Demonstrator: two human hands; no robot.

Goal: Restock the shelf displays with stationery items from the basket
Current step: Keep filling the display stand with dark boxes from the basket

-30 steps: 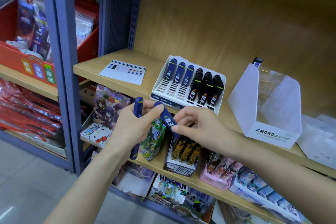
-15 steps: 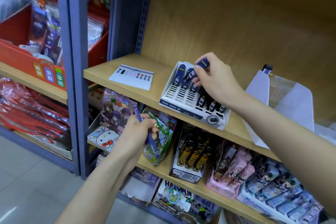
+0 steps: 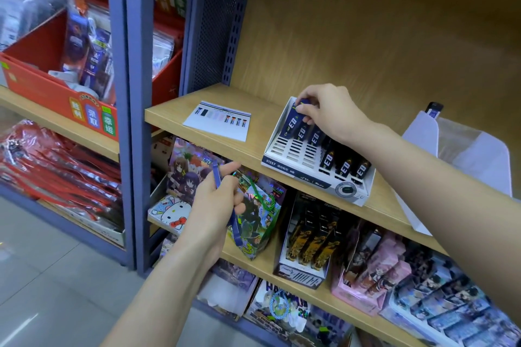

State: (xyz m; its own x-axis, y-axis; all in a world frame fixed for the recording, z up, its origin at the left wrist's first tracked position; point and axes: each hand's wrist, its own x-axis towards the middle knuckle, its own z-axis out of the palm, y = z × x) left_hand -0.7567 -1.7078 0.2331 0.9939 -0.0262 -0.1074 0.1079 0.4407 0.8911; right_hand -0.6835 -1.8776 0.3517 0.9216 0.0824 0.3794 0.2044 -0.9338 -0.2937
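the wooden shelf [image 3: 220, 98] runs across the view, with packed goods on the level below. a red bin [image 3: 42, 84] stands on the next unit at far left. a white box [image 3: 479, 160] stands at the shelf's right end. a white tray [image 3: 284, 146] sits near the front edge, between the box and a leaflet [image 3: 217, 121] that lies flat. the right hand [image 3: 329, 110] reaches over the tray's back left corner, fingers pinching the top of a blue case [image 3: 293, 121] that stands in the leftmost slot row. the left hand [image 3: 214, 205] is below the shelf edge, curled round thin blue cases [image 3: 216, 176]; how many i cannot tell. black cases [image 3: 345, 167] fill the tray's right rows.
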